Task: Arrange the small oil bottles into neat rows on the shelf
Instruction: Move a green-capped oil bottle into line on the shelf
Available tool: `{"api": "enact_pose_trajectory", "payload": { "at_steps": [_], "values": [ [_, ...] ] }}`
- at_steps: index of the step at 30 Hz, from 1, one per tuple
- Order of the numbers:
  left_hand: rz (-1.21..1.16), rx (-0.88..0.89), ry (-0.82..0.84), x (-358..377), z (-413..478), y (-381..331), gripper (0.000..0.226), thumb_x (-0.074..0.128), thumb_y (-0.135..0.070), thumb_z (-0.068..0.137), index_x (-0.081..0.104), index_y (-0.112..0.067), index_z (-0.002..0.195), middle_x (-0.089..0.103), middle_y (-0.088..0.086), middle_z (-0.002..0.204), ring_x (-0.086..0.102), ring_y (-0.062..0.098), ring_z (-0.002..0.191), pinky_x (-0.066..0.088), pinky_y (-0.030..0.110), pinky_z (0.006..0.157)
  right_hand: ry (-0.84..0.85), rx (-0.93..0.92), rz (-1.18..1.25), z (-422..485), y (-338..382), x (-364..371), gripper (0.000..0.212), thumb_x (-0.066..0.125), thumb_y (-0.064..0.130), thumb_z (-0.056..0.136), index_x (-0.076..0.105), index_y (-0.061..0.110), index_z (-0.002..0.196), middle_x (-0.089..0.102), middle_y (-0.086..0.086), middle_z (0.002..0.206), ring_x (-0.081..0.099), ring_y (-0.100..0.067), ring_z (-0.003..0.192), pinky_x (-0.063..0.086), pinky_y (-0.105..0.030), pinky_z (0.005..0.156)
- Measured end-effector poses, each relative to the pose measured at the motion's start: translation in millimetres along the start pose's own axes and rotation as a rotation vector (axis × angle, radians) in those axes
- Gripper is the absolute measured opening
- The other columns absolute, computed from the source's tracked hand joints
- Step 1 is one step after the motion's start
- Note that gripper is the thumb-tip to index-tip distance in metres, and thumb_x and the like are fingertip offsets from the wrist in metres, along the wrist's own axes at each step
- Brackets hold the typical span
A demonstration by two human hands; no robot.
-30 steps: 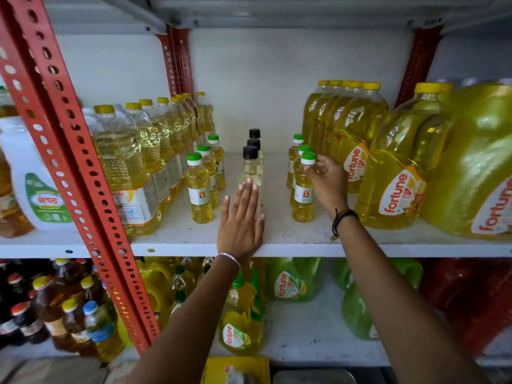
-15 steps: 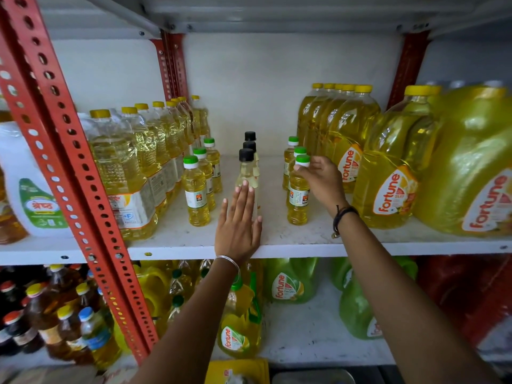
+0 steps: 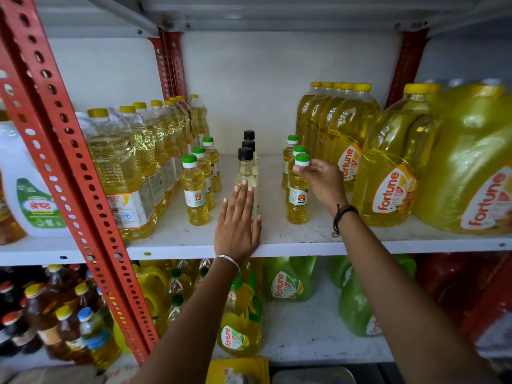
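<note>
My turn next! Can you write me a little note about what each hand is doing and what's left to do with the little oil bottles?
Left hand: open and flat, fingertips against the front black-capped bottle.
Right hand: pinching the cap of the front green-capped bottle in the right row.
Done: three rows of three run front to back on the shelf, including the left green-capped row.
Left: nudge both front bottles straight, then let go.

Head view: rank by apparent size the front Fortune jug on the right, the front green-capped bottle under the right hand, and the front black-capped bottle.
1. Front Fortune jug, clearly largest.
2. Front green-capped bottle.
3. Front black-capped bottle: looks about alike, and the left hand hides its base, so unsure.
</note>
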State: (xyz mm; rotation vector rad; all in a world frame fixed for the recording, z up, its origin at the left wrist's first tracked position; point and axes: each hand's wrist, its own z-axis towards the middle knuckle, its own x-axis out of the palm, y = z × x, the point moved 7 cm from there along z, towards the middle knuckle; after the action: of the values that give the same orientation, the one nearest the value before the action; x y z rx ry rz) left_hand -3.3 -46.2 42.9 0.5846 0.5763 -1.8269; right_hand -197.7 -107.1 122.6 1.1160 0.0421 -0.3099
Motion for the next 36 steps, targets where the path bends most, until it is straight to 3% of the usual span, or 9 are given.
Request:
{"api": "enact_pose_trajectory", "payload": {
  "at_steps": [8, 14, 18, 24, 29, 36],
  "values": [
    [0.009, -0.007, 0.024, 0.6, 0.2, -0.6, 0.062, 0.028, -0.034, 0.097, 0.013, -0.006, 0.15, 0.01, 0.007, 0.157, 0.007, 0.02, 0.146, 0.0, 0.036, 0.117, -0.005, -0.031, -0.006, -9.2, 6.3, -10.3, 0.038, 0.072, 0.022, 0.079, 0.066, 0.005, 0.112, 0.072, -0.013, 0.108, 0.067, -0.019, 0.099, 0.051, -0.029, 0.086],
    [0.015, -0.011, 0.043, 1.0, 0.8, -1.0, 0.062, 0.027, -0.035, 0.097, 0.013, -0.006, 0.15, 0.011, 0.008, 0.157, 0.007, 0.02, 0.146, -0.001, 0.035, 0.117, 0.015, -0.03, -0.004, -21.7, 13.1, -17.6, 0.036, 0.073, 0.02, 0.078, 0.067, 0.004, 0.11, 0.072, -0.012, 0.105, 0.066, -0.013, 0.09, 0.048, -0.013, 0.072],
    [0.025, -0.014, 0.05, -0.3, 0.6, -2.4, 0.061, 0.026, -0.034, 0.097, 0.016, -0.005, 0.15, 0.011, 0.009, 0.157, 0.008, 0.021, 0.145, -0.001, 0.035, 0.117, 0.014, -0.043, 0.009, -32.5, 19.5, -23.6, 0.034, 0.072, 0.017, 0.079, 0.067, 0.005, 0.109, 0.069, -0.002, 0.094, 0.061, 0.003, 0.077, 0.045, 0.001, 0.062],
    [0.033, -0.024, 0.045, -1.2, 0.5, -2.6, 0.061, 0.027, -0.034, 0.097, 0.013, -0.005, 0.15, 0.01, 0.008, 0.157, 0.006, 0.019, 0.145, -0.004, 0.033, 0.117, 0.02, -0.064, 0.025, -41.0, 22.2, -29.6, 0.03, 0.072, 0.013, 0.079, 0.067, 0.004, 0.107, 0.068, -0.002, 0.092, 0.06, 0.015, 0.062, 0.043, 0.001, 0.059],
    [0.037, -0.028, 0.053, -0.3, 0.2, -1.4, 0.062, 0.026, -0.035, 0.098, 0.013, -0.005, 0.15, 0.011, 0.009, 0.157, 0.006, 0.021, 0.146, -0.005, 0.032, 0.117, 0.015, -0.072, 0.016, -44.8, 24.2, -33.2, 0.031, 0.072, 0.015, 0.079, 0.068, 0.005, 0.107, 0.069, -0.002, 0.092, 0.061, 0.009, 0.071, 0.045, 0.0, 0.061],
    [0.02, -0.028, 0.039, -1.5, -0.2, -1.9, 0.062, 0.026, -0.035, 0.098, 0.011, -0.005, 0.15, 0.012, 0.01, 0.157, 0.007, 0.021, 0.145, -0.005, 0.032, 0.117, 0.012, -0.068, 0.021, -45.4, 25.5, -34.5, 0.031, 0.072, 0.015, 0.079, 0.068, 0.004, 0.108, 0.07, -0.002, 0.094, 0.06, 0.017, 0.063, 0.046, 0.0, 0.061]
  ]
}}
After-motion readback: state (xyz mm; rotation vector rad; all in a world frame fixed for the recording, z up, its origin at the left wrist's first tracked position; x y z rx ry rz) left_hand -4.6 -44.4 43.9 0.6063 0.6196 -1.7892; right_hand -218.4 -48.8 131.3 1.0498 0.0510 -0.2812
